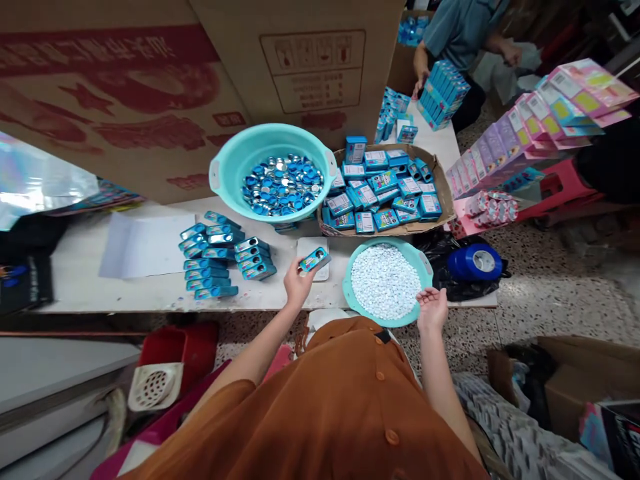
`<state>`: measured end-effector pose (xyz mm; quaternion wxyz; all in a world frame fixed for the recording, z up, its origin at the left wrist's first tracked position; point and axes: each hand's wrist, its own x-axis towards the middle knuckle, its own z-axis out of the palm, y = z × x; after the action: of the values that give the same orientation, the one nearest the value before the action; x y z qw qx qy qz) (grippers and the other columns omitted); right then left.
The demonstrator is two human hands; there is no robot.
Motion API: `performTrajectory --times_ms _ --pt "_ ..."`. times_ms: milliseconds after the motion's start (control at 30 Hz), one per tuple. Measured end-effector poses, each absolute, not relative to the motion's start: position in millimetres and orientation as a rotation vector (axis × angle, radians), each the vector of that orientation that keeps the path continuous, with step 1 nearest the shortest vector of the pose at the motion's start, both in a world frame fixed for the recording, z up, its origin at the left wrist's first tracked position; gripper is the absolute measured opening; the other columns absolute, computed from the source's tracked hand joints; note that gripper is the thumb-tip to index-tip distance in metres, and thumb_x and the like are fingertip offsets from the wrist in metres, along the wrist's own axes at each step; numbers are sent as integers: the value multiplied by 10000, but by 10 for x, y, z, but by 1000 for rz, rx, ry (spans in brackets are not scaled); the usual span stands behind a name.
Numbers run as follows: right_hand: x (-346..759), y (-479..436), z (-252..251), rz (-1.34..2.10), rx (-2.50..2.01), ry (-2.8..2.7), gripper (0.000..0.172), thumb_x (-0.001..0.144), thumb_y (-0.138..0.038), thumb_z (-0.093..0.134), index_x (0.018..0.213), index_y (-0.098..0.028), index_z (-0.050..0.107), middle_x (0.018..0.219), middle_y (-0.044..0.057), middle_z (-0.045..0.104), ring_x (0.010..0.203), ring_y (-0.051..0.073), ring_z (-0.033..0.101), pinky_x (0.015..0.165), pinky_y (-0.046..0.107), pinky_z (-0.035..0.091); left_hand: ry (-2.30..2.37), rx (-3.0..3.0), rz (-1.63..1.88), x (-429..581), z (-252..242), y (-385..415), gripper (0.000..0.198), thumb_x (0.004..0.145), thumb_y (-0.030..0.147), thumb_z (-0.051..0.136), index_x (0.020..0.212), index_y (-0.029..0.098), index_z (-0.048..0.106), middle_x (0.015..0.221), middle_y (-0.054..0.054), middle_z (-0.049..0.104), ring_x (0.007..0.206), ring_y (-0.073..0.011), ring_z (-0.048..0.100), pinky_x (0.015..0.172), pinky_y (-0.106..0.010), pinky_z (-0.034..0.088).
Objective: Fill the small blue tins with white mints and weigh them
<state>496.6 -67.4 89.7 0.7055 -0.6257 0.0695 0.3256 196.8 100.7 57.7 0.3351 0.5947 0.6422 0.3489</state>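
Observation:
My left hand point(299, 283) is closed around a small blue box point(315, 259), its round dark opening facing up, above a white flat scale-like plate point(323, 270). At the right rim of a turquoise basin point(427, 267) full of small white pellets point(385, 281), my right hand point(433, 309) is turned partly palm up. Its fingers are loosely bent and apart, with nothing visible in them. Left of the held box stand several rows of similar blue boxes point(207, 263). Behind the pellets, a cut-down cardboard tray point(447, 193) holds many more blue boxes point(383, 181).
A larger turquoise basin point(273, 137) contains blue and silver caps point(284, 188). Large cartons point(310, 73) wall off the back. A co-worker's arm point(423, 63) reaches toward stacked boxes point(443, 93). A blue tape roll point(475, 262) and pink packages point(500, 143) are at right.

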Motion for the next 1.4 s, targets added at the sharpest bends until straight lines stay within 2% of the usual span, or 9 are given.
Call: performTrajectory --times_ms 167,300,467,567,667,733,1000,1200,1400 --pt "4808 -813 781 733 -1489 174 449 735 -588 564 693 -144 617 577 2 580 555 98 557 572 238 466 1708 1647 788 1609 199 1427 439 691 306 726 1089 177 595 1010 -63 666 886 -216 635 812 -320 510" --pt "4617 -826 840 699 -1505 159 447 726 -584 574 705 -140 624 583 7 595 561 99 567 572 236 469 1608 1804 703 1533 66 1624 412 710 263 708 1099 186 595 1061 -81 650 955 -230 618 874 -335 492" --pt "4345 -931 950 619 -1521 169 418 726 -560 582 704 -145 624 586 4 603 563 100 575 574 237 474 1527 1809 627 1535 -40 1789 409 726 261 692 1113 188 580 1024 -85 652 937 -241 617 881 -393 492" --pt "4166 -1019 992 591 -1547 202 410 730 -552 582 707 -145 624 583 1 604 559 97 575 573 233 477 1504 1785 567 1515 -57 1856 551 705 273 711 1213 190 515 1062 -98 640 962 -263 615 877 -434 487" --pt "3985 -1077 1000 590 -1566 255 404 743 -544 570 702 -145 620 569 -4 598 540 92 566 559 225 473 1465 1844 532 1405 -26 1825 811 642 294 770 1348 195 383 1188 -141 587 1119 -300 548 948 -445 440" --pt "3871 -1090 981 595 -1570 283 398 757 -532 553 696 -144 618 558 -7 592 525 88 559 549 220 468 1439 1899 500 1267 6 1723 881 631 317 782 1381 186 337 1228 -155 560 1180 -313 504 983 -442 411" --pt "3493 -978 797 668 -1568 275 372 776 -502 543 704 -145 615 563 -10 597 518 82 558 538 209 460 1392 1945 373 565 2 1033 635 725 304 699 1291 197 432 1122 -97 619 1111 -265 544 983 -418 405" --pt "3331 -870 693 716 -1614 196 406 735 -551 574 702 -149 615 560 -14 600 503 83 551 523 211 460 1368 1784 121 252 -26 842 487 716 336 683 1160 207 530 1007 -72 669 1009 -244 606 896 -379 459" --pt "3260 -770 672 724 -1637 130 435 722 -582 577 715 -148 610 569 -11 603 501 85 553 508 213 456 1379 1718 136 84 4 798 376 712 351 665 1049 203 586 984 -76 682 996 -245 624 893 -375 469"
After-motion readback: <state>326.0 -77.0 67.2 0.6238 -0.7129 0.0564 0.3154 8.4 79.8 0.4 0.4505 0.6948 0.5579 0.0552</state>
